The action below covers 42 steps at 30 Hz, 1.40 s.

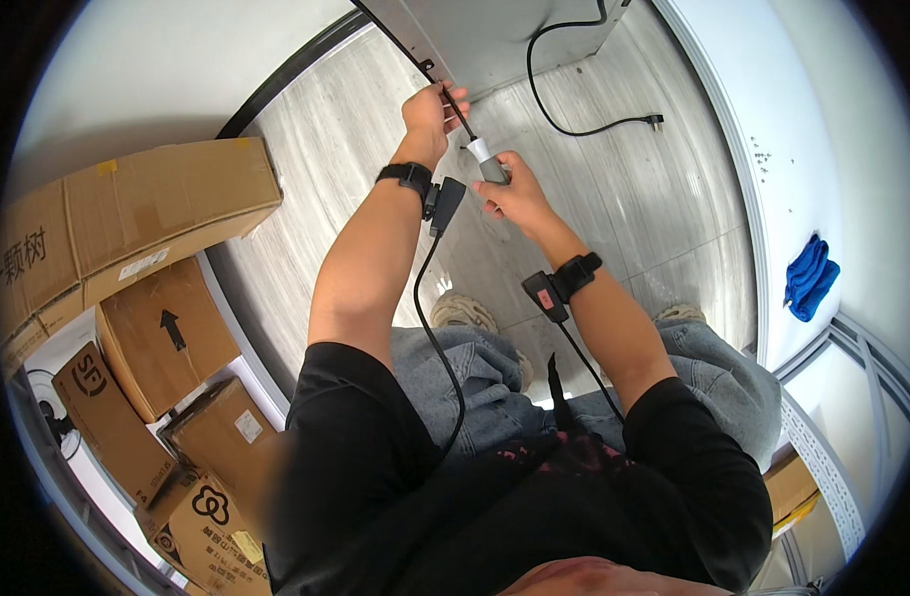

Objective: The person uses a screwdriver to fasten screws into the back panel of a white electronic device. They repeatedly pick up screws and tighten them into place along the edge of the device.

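My right hand [522, 196] is closed round the grey and white handle of a screwdriver [489, 162]. Its long dark shaft slants up and left toward the lower edge of a grey metal cabinet [485, 45]. Near the tip, my left hand [428, 111] has its fingers curled about the shaft. The tip itself is hidden by those fingers, so I cannot tell whether it meets a screw. Just beyond sits a small black tab [427, 66] on the cabinet's edge.
A black power cord [554, 114] runs from the cabinet onto the wood-look floor [654, 219], ending in a plug [656, 121]. Cardboard boxes [167, 204] are stacked at left. A blue cloth [811, 278] hangs at right. Cables trail from black devices strapped to both wrists.
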Tool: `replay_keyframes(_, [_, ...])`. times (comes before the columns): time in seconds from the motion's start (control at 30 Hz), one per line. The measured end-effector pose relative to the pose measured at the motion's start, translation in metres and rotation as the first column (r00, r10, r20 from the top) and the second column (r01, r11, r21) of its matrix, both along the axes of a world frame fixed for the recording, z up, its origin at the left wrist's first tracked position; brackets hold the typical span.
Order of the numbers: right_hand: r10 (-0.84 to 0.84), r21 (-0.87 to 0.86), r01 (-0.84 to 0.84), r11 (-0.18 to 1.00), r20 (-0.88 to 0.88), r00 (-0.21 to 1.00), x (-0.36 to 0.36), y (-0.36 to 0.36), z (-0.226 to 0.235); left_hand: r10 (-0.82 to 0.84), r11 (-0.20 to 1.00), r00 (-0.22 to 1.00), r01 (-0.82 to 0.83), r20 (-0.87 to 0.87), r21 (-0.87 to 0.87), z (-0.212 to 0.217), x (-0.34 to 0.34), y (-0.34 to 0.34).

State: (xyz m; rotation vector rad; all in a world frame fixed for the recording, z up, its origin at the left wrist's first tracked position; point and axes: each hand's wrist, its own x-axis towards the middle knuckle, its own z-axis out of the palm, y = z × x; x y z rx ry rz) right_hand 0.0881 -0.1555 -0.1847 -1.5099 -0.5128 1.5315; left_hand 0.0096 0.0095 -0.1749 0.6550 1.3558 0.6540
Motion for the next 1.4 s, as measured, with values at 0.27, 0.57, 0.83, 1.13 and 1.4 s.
replay_keyframes(0.27, [-0.045,-0.027,0.043,0.999,-0.075,0.996,0.016,-0.015,-0.006,-0.123,0.992,0.984,0.123,0.127,0.01,-0.003,-0.007,-0.009])
replay_keyframes(0.57, [-0.053,0.023,0.06,0.998,-0.212,0.976,0.104,-0.054,-0.002,-0.277,0.955,0.961,0.274,0.015,0.115,0.022,0.055,-0.036])
replay_keyframes(0.83, [-0.048,0.083,0.06,0.995,-0.137,0.989,0.209,-0.074,0.0,-0.113,0.974,0.993,0.104,0.035,0.203,0.037,0.169,-0.076])
replay_keyframes(1.13, [-0.444,0.093,0.469,0.878,-0.208,0.872,0.255,-0.144,-0.038,-0.374,0.905,0.926,0.355,0.043,0.236,0.024,0.3,-0.112])
replay_keyframes(1.4, [-0.763,0.045,0.768,0.639,-0.093,0.64,0.282,-0.234,-0.045,-0.65,0.633,0.743,0.646,-0.16,0.426,-0.022,0.395,-0.178])
